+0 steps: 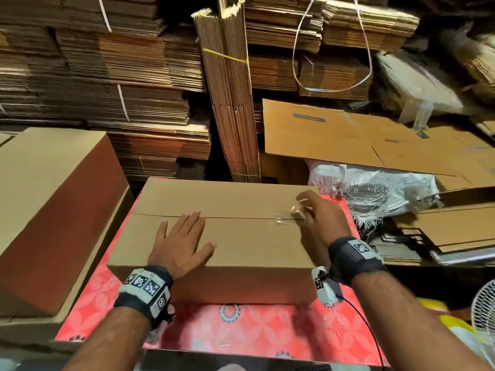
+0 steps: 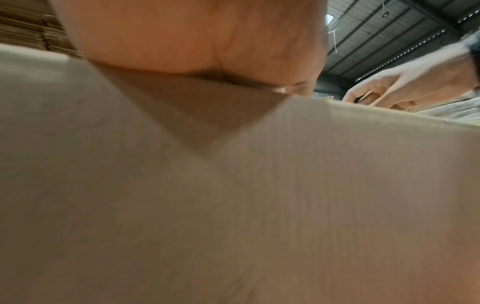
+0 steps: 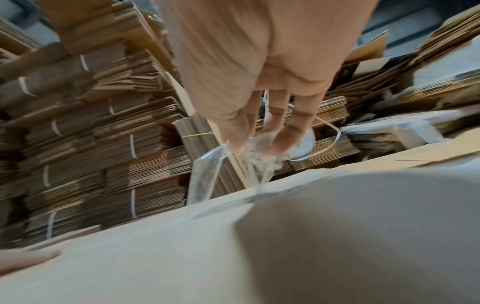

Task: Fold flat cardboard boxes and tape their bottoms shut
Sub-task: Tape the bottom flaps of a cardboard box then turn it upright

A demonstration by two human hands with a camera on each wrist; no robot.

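Left hand lies flat on the matte cardboard box; right hand pinches crinkled clear tape

1. In the left wrist view the left hand is cut off by the top edge; its fingers are out of sight.
2. The tape at the right hand is blurred in the right wrist view.
3. The fan, lower right of the head view, is cut by the edge.

left hand flat on box | right hand pinching tape
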